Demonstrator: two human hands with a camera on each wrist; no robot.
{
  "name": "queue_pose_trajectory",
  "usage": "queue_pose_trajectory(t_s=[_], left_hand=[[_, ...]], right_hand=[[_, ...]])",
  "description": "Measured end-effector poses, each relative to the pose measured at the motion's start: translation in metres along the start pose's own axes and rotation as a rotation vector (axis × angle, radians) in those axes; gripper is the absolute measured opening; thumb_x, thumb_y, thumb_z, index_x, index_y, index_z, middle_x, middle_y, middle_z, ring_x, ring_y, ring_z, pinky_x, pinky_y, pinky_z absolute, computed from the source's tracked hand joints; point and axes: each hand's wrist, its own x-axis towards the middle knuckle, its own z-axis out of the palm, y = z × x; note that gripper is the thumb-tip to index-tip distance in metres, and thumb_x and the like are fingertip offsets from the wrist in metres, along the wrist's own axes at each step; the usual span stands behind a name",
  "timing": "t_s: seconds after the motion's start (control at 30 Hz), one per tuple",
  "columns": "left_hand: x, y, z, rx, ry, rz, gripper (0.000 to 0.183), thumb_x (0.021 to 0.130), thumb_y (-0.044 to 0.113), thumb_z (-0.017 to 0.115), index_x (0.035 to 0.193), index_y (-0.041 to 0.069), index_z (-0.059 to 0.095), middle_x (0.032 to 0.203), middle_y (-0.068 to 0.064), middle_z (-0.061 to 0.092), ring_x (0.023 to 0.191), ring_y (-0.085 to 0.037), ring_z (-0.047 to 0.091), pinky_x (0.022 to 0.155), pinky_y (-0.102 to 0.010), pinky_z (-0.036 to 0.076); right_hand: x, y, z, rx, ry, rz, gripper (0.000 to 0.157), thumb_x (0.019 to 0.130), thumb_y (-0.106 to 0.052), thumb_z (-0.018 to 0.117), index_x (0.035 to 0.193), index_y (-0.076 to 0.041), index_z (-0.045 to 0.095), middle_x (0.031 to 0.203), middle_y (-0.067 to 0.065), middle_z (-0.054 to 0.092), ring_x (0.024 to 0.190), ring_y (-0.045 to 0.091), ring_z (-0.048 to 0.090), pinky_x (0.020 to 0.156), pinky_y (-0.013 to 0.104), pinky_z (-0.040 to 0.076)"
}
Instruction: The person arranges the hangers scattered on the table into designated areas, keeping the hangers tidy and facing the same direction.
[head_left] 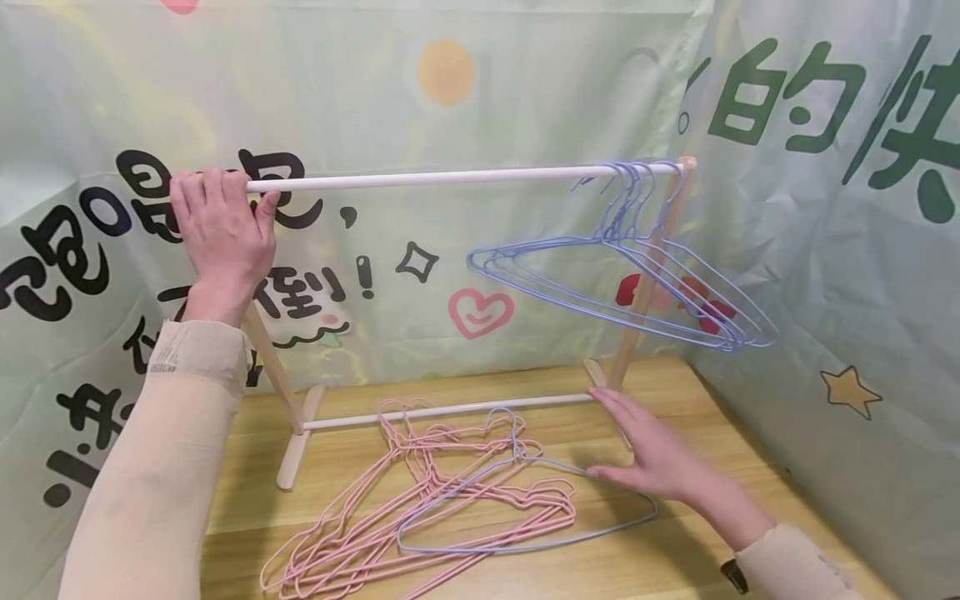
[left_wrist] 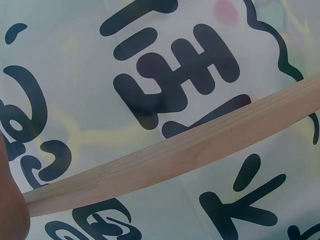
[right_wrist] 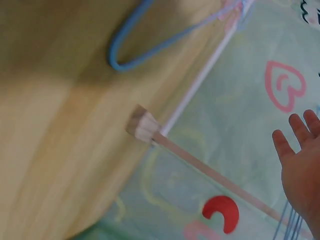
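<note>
My left hand [head_left: 223, 229] grips the upper left corner of a small clothes rack [head_left: 420, 178], its fingers over the end of the white top rail and the thumb below. The left wrist view shows the rack's wooden post [left_wrist: 175, 148] running from beside that hand. My right hand [head_left: 663, 454] has its fingers extended and holds nothing; in the head view it overlaps the right side of a loose blue wire hanger [head_left: 525, 547]. This hanger lies partly over a pile of pink hangers [head_left: 360, 542]. Several blue hangers [head_left: 540, 307] hang together near the rail's right end.
The rack stands on a wood-grain table [head_left: 247, 533], with a white lower bar [head_left: 450, 410] between its wooden feet [head_left: 292, 461]. A printed pale green cloth [head_left: 390, 92] hangs behind and along the sides.
</note>
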Motion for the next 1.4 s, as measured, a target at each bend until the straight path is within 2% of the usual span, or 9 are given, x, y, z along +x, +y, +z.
queue_pose_trajectory(t_s=[0.13,0.37,0.57,0.73,0.93,1.07,1.4], left_hand=[[0.001,0.000,0.000,-0.003,0.007,0.002,0.059,0.109,0.054,0.033,0.115,-0.004,0.042,0.108,-0.026,0.039,0.112,-0.049,0.032,0.122,-0.055,0.013],[0.000,-0.001,-0.001,0.001,0.004,-0.003,0.060,0.109,0.055,0.032,0.114,-0.004,0.042,0.108,-0.026,0.039,0.112,-0.049,0.032,0.122,-0.055,0.013],[0.000,-0.001,0.000,-0.001,0.003,-0.002,0.061,0.109,0.056,0.032,0.115,-0.004,0.042,0.108,-0.026,0.039,0.112,-0.049,0.032,0.122,-0.055,0.012],[0.000,-0.001,0.000,-0.004,0.010,-0.002,0.060,0.109,0.055,0.032,0.115,-0.004,0.043,0.108,-0.026,0.039,0.111,-0.049,0.033,0.122,-0.055,0.012],[0.000,0.000,-0.001,-0.004,0.004,0.000,0.061,0.109,0.056,0.031,0.115,-0.004,0.042,0.108,-0.026,0.039,0.111,-0.049,0.032,0.122,-0.055,0.012],[-0.001,0.000,0.000,-0.003,0.004,-0.001,0.061,0.109,0.056,0.031,0.115,-0.004,0.042,0.108,-0.027,0.039,0.111,-0.049,0.032,0.122,-0.055,0.012],[0.000,-0.001,0.001,-0.006,0.014,-0.003,0.059,0.109,0.054,0.033,0.116,-0.004,0.043,0.109,-0.027,0.040,0.112,-0.049,0.033,0.123,-0.055,0.011]], right_hand=[[-0.007,-0.003,0.012,0.039,-0.074,0.039,0.112,0.078,-0.054,0.087,0.162,-0.006,0.030,0.160,0.019,0.039,0.137,0.045,0.050,0.102,0.064,0.047],[-0.016,-0.007,0.035,0.137,-0.184,0.053,0.123,0.067,-0.050,0.095,0.162,-0.005,0.030,0.161,0.021,0.039,0.139,0.044,0.048,0.104,0.063,0.045],[-0.022,-0.008,0.045,0.135,-0.281,0.098,0.131,0.063,-0.069,0.088,0.164,-0.009,0.028,0.161,0.022,0.039,0.140,0.046,0.046,0.107,0.064,0.043],[-0.025,-0.007,0.050,0.141,-0.339,0.110,0.135,0.060,-0.073,0.087,0.164,-0.011,0.027,0.161,0.021,0.037,0.139,0.046,0.047,0.108,0.063,0.043],[-0.030,-0.002,0.053,0.158,-0.374,0.101,0.134,0.059,-0.074,0.085,0.162,-0.008,0.030,0.158,0.021,0.042,0.136,0.045,0.051,0.106,0.064,0.044],[-0.032,0.001,0.056,0.168,-0.399,0.118,0.133,0.060,-0.070,0.088,0.164,-0.012,0.028,0.158,0.017,0.044,0.138,0.042,0.050,0.107,0.062,0.044],[-0.031,0.002,0.055,0.165,-0.415,0.121,0.125,0.065,-0.065,0.089,0.162,-0.010,0.032,0.152,0.017,0.051,0.135,0.040,0.054,0.107,0.061,0.045]])
